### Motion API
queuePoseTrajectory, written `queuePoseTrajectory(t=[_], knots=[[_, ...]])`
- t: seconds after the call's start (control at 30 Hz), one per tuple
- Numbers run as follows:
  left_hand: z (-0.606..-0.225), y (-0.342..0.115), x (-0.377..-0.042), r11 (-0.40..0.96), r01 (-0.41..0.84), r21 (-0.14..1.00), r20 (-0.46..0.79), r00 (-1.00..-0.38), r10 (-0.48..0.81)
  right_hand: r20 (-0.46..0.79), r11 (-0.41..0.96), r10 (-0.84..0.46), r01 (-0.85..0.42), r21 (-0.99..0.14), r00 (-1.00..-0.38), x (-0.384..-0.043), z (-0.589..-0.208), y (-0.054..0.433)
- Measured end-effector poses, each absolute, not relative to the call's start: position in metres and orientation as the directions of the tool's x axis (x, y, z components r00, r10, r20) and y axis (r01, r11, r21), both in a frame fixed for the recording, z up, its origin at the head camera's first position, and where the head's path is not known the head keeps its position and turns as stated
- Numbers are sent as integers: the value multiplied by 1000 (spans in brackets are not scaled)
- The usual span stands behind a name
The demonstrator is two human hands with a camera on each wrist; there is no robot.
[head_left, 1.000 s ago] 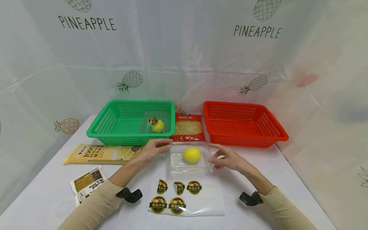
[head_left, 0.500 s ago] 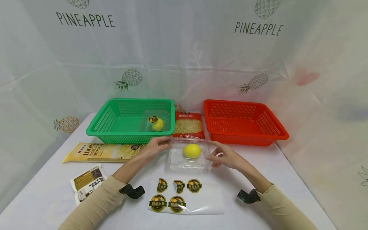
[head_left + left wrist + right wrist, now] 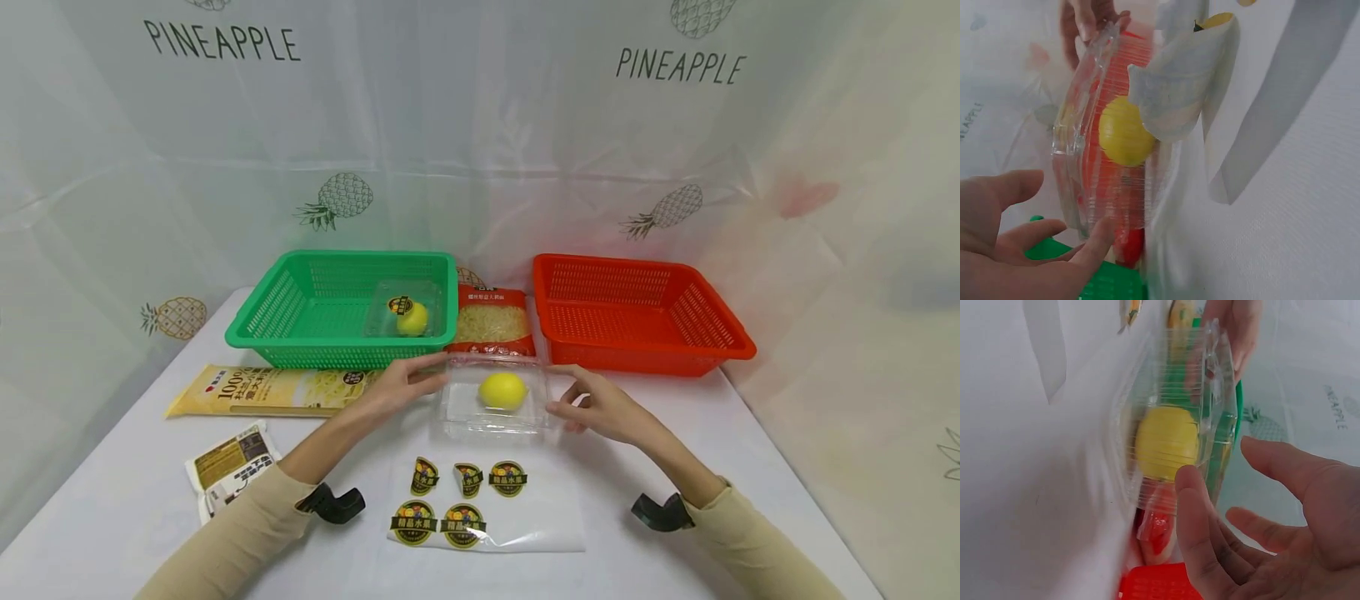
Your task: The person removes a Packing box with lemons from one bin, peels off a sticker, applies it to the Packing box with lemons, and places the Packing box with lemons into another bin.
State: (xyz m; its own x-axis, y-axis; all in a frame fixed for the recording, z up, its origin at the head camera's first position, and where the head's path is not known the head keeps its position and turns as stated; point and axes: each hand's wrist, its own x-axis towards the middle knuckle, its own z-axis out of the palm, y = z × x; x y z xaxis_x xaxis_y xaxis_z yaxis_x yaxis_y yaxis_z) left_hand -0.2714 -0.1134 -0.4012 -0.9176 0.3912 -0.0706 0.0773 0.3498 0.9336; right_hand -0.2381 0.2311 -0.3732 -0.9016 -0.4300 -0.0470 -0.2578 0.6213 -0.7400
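Note:
A clear plastic fruit box sits mid-table with a yellow lemon inside. My left hand is at the box's left side and my right hand at its right side. In the left wrist view, the left fingertips touch the box wall while the thumb stands apart from it. In the right wrist view, the right fingertips meet the opposite wall, its thumb also apart. Nearer me lies a white sheet bearing several round fruit stickers, two with edges peeled up.
Behind stand a green basket, holding another boxed lemon with a sticker, and a red basket. Between them is a red pasta bag. At left lie a yellow pasta packet and a small white-and-brown packet.
The box and lemon have shifted slightly away from me, with both hands staying at its sides. The head view has tipped a little downward.

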Motion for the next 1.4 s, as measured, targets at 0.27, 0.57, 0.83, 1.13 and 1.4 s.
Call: queuePoseTrajectory(t=[0.27, 0.57, 0.83, 1.13, 1.4], knots=[[-396, -123, -250, 403, 225, 887, 6, -878, 478, -15, 639, -430, -293, -712, -903, -220, -367, 234], [-391, -130, -211, 412, 278, 867, 44, -869, 493, -38, 644, -541, -384, -661, -840, -196, -366, 223], [-391, -127, -188, 399, 442, 803, 165, -808, 565, -76, 652, -575, -401, -643, -814, -183, -377, 209], [-395, -109, -184, 380, 575, 725, 176, -687, 705, -82, 668, -575, -408, -623, -814, -184, -393, 197], [-401, -92, -180, 522, 675, 521, 56, -638, 768, -51, 688, -584, -461, -560, -810, -185, -401, 190]])
